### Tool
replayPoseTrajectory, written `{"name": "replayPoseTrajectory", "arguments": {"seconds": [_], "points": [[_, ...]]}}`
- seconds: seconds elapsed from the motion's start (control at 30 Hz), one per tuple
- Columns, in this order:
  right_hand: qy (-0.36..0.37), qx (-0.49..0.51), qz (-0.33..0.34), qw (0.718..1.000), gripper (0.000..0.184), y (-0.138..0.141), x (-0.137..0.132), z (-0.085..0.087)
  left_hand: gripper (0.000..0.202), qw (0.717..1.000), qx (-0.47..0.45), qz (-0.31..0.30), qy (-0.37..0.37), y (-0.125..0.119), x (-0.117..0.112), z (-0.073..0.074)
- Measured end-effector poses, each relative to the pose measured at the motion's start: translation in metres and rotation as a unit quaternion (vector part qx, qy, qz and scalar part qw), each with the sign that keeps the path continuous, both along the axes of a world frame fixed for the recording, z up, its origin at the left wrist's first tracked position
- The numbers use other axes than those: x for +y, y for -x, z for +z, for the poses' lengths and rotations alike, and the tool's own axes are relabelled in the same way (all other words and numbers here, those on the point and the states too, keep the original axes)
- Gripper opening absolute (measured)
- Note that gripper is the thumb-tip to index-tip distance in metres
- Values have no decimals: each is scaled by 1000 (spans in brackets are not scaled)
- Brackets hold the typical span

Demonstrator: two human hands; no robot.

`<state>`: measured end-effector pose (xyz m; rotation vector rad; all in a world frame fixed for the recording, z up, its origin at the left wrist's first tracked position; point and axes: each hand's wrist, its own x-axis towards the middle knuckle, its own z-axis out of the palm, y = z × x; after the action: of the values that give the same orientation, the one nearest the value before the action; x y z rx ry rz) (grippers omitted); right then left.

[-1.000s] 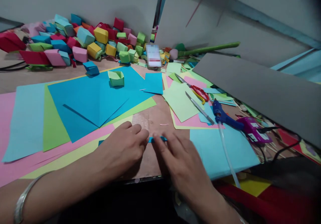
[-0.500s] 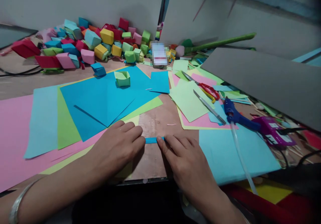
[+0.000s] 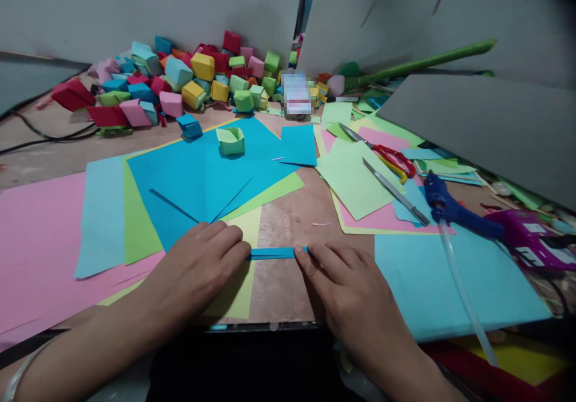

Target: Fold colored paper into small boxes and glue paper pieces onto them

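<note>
A narrow folded strip of blue paper (image 3: pixel 273 253) lies flat near the table's front edge. My left hand (image 3: pixel 207 264) is curled closed over its left end, hiding that end. At the other end, the fingers of my right hand (image 3: pixel 344 279) press down on the strip, thumb at its near edge. Just beyond my left hand are large blue paper sheets (image 3: pixel 180 174), stacked over light green, light blue and pink sheets. On the blue sheets sits a small open green paper box (image 3: pixel 231 143).
Folded paper boxes in many colours (image 3: pixel 180 75) are heaped at the back. To the right lie scissors (image 3: pixel 393 159), a metal cutter (image 3: pixel 396 192), a blue glue gun (image 3: pixel 459 210) and a light blue sheet (image 3: pixel 450 282). A grey board (image 3: pixel 486 132) leans in at the right.
My left hand has slid left along the blue strip, so more of it shows between my hands. My right hand still presses its right end. The camera view has shifted slightly left.
</note>
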<state>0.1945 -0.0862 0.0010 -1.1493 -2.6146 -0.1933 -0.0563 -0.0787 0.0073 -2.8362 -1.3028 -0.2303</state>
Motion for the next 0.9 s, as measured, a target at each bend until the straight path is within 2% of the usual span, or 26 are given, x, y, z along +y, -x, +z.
{"name": "replayPoseTrajectory", "arguments": {"seconds": [0.2,0.5,0.7,0.9], "points": [[-4,5,-3,1000,36,1,0,1,20,999,12,29,-24,4,-7,2],[-4,-3,-5,1000,35,0,0,0,20,996,-5,87,6,16,-14,-1],[-14,-1,-6,1000,35,1,0,-1,13,992,-94,87,-4,22,-12,-6],[-9,-3,-8,1000,35,-1,-2,-3,15,981,-160,99,38,21,-10,-9]]}}
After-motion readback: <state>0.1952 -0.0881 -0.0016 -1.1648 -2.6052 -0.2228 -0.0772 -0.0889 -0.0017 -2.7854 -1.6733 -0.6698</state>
